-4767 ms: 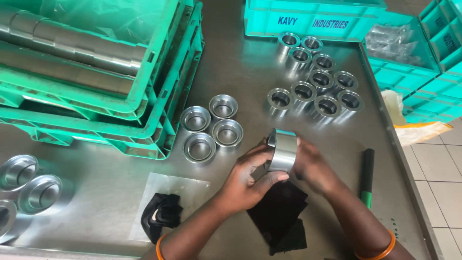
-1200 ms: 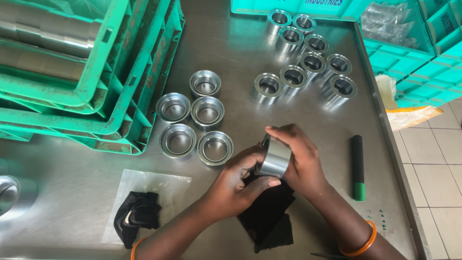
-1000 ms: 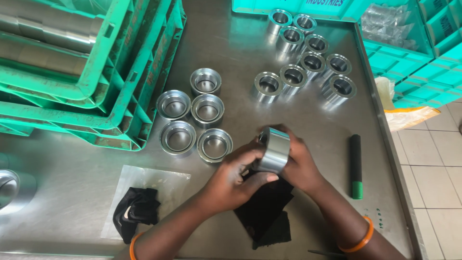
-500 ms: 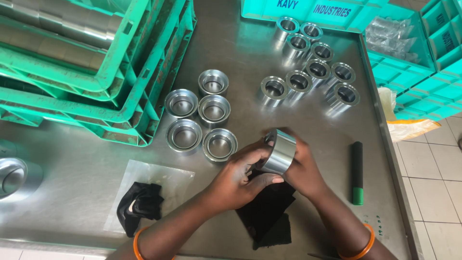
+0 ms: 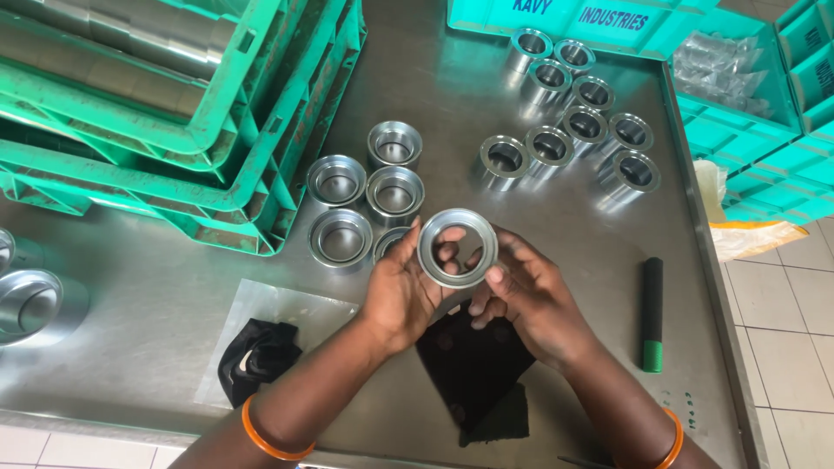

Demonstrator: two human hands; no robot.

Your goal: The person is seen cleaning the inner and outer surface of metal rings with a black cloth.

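Note:
Both hands hold one shiny metal ring-shaped part (image 5: 457,247) above the steel table (image 5: 174,260), its open bore turned up toward me. My left hand (image 5: 401,291) grips its left rim with thumb and fingers. My right hand (image 5: 521,295) holds the right rim, fingertips showing through the bore. Under the hands lies a black cloth (image 5: 476,369). Just left of the held part stands a cluster of cup-shaped metal parts (image 5: 365,195), one partly hidden behind my left hand.
Several flanged metal sleeves (image 5: 573,130) stand at the back right. Green plastic crates (image 5: 165,113) with long metal pieces fill the left. Teal bins (image 5: 764,104) line the right edge. A black-and-green marker (image 5: 652,313) lies right; a crumpled black cloth on a clear bag (image 5: 258,352) lies left.
The held part was side-on between my hands; now it is tilted so its open bore faces up. The view has shifted slightly; the table items stay put.

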